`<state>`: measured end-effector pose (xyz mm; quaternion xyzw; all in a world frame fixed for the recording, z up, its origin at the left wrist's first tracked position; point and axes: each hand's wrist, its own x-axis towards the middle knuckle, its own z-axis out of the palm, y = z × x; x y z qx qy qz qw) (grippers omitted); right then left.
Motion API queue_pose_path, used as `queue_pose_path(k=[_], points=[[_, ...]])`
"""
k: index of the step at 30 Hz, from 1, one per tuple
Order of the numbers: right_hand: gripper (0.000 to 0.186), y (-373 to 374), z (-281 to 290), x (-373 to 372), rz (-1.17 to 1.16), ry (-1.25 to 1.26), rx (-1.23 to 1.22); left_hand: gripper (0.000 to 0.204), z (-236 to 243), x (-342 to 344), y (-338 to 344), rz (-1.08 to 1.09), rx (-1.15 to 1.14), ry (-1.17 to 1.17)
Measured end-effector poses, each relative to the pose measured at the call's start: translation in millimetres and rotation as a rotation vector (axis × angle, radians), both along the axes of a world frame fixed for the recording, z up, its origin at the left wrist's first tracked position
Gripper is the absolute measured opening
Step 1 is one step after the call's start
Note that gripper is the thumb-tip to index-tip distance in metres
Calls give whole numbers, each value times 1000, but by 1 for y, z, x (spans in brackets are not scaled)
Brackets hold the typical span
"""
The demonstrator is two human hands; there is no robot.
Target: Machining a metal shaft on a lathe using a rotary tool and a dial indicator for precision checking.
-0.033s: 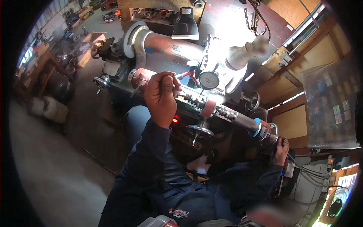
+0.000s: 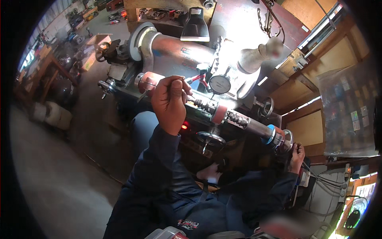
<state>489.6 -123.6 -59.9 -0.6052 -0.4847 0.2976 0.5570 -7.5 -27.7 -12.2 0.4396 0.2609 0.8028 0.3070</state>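
Note:
My left hand (image 2: 169, 103) is raised over a long bench machine, its fingers pinched beside a camshaft-like shaft (image 2: 205, 104); a thin item may be in them, too small to make out. My right hand (image 2: 296, 157) has its fingers closed at the rim of a metal handwheel (image 2: 288, 141) at the shaft's right end. A round dial gauge (image 2: 219, 84) on a red and black holder (image 2: 202, 77) stands just above the shaft. A red block (image 2: 219, 114) surrounds the shaft mid-length, and a red cylindrical head (image 2: 145, 81) is at its left end.
A black lamp housing (image 2: 194, 24) is behind a copper-coloured cylinder (image 2: 181, 53). A chrome handwheel (image 2: 211, 140) projects at the front, another (image 2: 106, 88) at left. A wooden panel wall (image 2: 306, 127) with plastic sheeting is at right; boxes (image 2: 95, 49) and machinery stand at back left.
My right hand has shifted very slightly at the right handwheel. My left hand and the rest look the same.

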Motion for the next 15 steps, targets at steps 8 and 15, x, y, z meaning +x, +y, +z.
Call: queue_pose_path(k=[8, 15], points=[[17, 48, -21, 33, -60, -1, -53, 14, 1, 3, -4, -51, -114, -2], [18, 65, -59, 19, 85, 180, -90, 17, 1, 5, -4, -60, -101, -30]])
